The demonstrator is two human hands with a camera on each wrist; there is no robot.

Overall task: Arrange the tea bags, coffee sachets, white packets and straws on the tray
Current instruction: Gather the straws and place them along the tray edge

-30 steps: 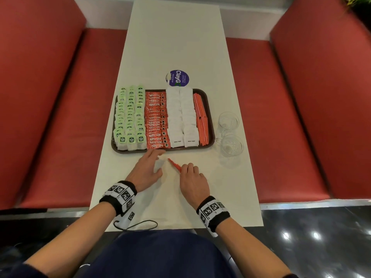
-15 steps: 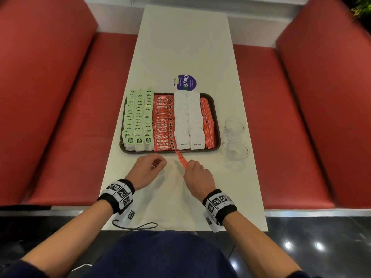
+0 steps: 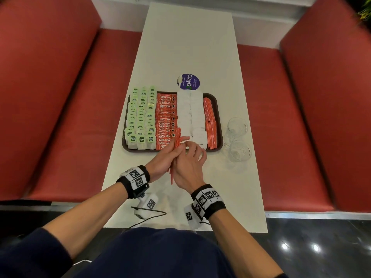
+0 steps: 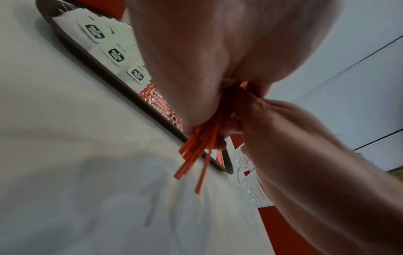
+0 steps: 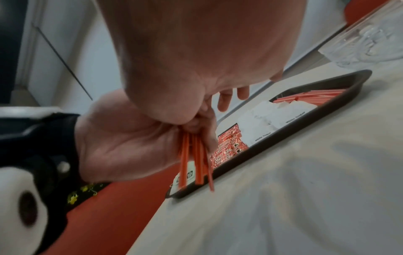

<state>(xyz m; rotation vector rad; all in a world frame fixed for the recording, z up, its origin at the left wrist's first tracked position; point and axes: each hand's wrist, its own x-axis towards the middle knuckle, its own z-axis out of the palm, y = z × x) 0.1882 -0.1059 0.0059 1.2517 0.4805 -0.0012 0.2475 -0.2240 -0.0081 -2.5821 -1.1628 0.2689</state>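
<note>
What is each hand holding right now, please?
Left hand: grips the straws.
Right hand: against the same bundle; grip cannot be told.

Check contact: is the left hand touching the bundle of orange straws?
Touching. The right wrist view shows the left hand gripping the bundle of orange straws, whose ends stick out below its palm. The head view agrees.

Matt, smooth white counter; dark matt tray, likely plastic. Coffee sachets glossy foil-like; white packets paper. Clear patterned glasses; bench red, faintly sheened upholstery.
</note>
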